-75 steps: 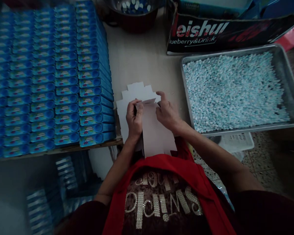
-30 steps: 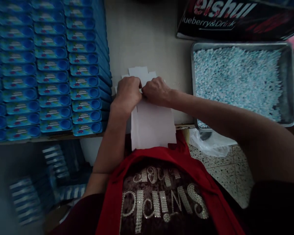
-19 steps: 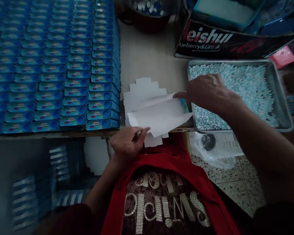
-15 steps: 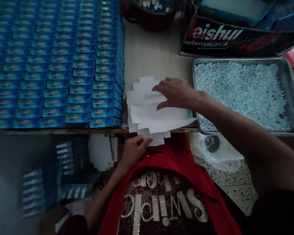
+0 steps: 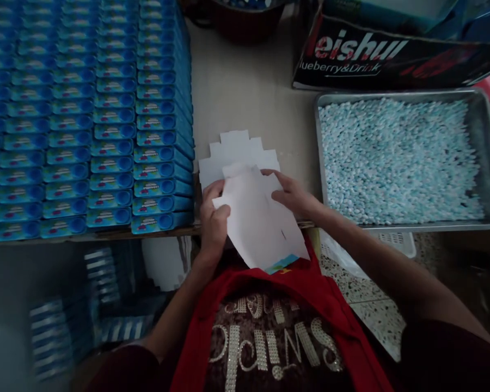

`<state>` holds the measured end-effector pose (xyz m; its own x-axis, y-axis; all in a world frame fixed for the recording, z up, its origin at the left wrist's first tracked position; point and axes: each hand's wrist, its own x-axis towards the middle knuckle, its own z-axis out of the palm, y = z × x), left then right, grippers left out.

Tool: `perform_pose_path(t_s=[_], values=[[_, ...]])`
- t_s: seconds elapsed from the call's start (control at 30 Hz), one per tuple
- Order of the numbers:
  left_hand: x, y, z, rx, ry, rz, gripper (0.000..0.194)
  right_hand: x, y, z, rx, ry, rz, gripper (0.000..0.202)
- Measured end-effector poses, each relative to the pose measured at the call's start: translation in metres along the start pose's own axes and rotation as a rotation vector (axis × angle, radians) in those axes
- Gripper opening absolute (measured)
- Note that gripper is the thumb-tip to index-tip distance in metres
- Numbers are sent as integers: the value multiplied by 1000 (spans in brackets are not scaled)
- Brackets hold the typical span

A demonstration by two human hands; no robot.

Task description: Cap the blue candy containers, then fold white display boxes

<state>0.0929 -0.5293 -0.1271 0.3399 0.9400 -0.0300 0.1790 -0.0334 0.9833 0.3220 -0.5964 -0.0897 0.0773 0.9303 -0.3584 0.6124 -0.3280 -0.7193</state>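
A white card sheet is tilted over the table's front edge, with a blue printed strip at its lower end. My left hand grips its left edge, thumb on top. On the opposite side my right hand holds the sheet's upper right edge between thumb and fingers. Behind it, another white card piece with stepped edges lies flat on the table. Whether more sheets lie under the held one is hidden.
Stacked blue boxes fill the table's left. At right stands a metal tray of small pale blue pieces, with a black carton behind it. A dark red pot sits at the back.
My left hand has moved up and now grips the sheet's left edge. My right hand has come down and closed on its right side. The sheet has turned and shifted toward my body.
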Motion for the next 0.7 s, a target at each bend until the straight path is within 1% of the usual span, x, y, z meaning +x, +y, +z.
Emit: perform_pose_path(t_s=[0.07,0.13,0.2,0.23,0.3,0.37,0.47,0.53,0.63,0.7], values=[[-5,1,2,107,12,-8,48,-13,-7,15,-105,70,-1,73],[-6,4,4,141,-52,-41,39,-21,-17,21,-259,55,-8,72],[-2,5,6,121,-128,-48,38,-22,-25,20,-367,19,16,70],[1,5,8,101,-155,-48,39,-20,-25,18,-380,8,30,69],[7,4,11,72,-180,-50,36,-14,-20,14,-337,22,29,64],[12,3,16,73,-188,-51,32,-11,-9,12,-257,87,-8,59],[16,4,21,94,-220,-33,39,-16,7,11,-146,201,-90,56],[18,7,24,85,-252,-31,40,-22,15,10,-97,241,-135,54],[24,10,29,80,-285,-6,35,-24,21,11,-103,254,-150,50],[32,10,36,100,-265,54,29,-17,21,13,-150,296,-119,50]])
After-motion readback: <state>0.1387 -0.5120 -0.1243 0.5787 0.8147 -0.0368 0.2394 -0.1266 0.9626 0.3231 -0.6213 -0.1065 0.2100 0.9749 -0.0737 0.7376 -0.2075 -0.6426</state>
